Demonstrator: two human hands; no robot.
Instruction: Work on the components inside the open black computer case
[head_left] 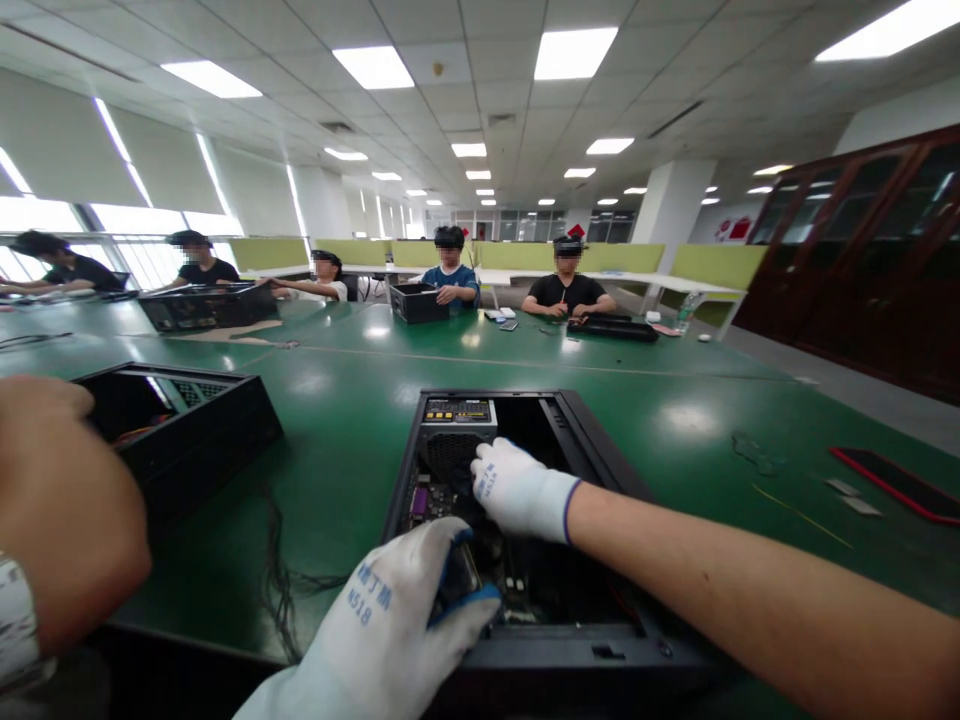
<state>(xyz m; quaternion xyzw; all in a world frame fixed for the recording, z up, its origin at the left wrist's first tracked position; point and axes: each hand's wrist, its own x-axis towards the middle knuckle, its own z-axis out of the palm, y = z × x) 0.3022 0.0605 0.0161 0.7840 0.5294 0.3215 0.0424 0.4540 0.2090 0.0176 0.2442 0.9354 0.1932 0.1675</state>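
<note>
An open black computer case (600, 440) lies on the green table in front of me. Its power supply (457, 432), with a yellow-marked label, sits in the far left corner. Below that shows part of a motherboard with a purple connector (420, 500). My left hand (397, 610), in a white glove with blue inner fingers, curves its thumb and fingers round a dark part inside the case; I cannot make out its kind. My right hand (517, 488), gloved too, reaches in beside the power supply. Its fingers are curled over dark cables, and the tips are hidden.
A second open case (187, 430) stands at left, near a person's blurred bare hand (67, 500). Loose dark cables (277, 580) lie between the cases. At right are a red-edged black panel (900, 485) and a yellow tie (802, 515). Several people work across the table.
</note>
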